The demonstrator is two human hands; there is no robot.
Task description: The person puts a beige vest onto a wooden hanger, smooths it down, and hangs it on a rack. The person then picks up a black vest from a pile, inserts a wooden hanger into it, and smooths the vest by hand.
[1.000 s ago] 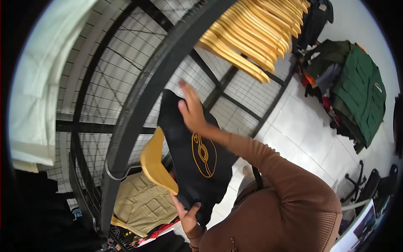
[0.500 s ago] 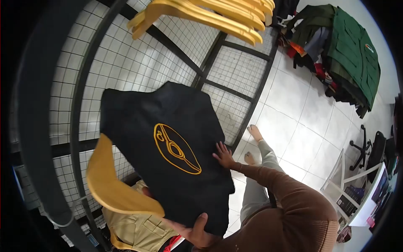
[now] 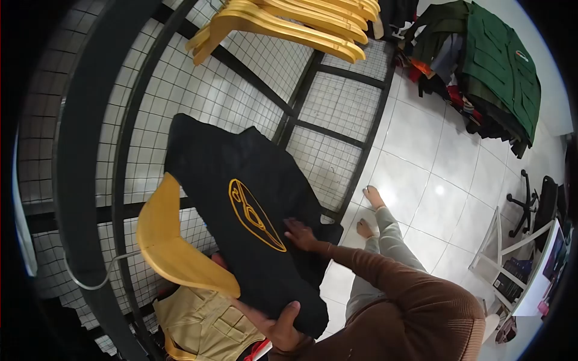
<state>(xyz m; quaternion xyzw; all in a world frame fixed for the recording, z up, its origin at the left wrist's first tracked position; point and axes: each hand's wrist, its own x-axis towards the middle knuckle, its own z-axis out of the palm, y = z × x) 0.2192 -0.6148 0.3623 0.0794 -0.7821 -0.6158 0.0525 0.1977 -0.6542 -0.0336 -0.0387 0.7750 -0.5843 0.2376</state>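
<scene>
A black garment [image 3: 241, 174] with a yellow oval logo [image 3: 256, 213] hangs on a yellow wooden hanger [image 3: 174, 253], whose metal hook [image 3: 90, 283] sticks out to the left. My left hand [image 3: 274, 325] grips the garment's lower edge from below, thumb on the front. My right hand [image 3: 300, 234] lies flat on the cloth just right of the logo, fingers spread. A brown sleeve covers my right arm.
A thick black rack bar [image 3: 90, 150] and wire grid panels [image 3: 337, 102] stand behind the garment. A row of bare yellow hangers [image 3: 283, 24] hangs above. A beige vest [image 3: 205, 325] hangs below. Green clothes [image 3: 500, 66] are piled at the far right; an office chair [image 3: 530, 204] stands on white tiles.
My right hand came down from the garment's top, past its right edge, onto the front beside the logo. The garment and hanger tilted and swung out from behind the rack bar.
</scene>
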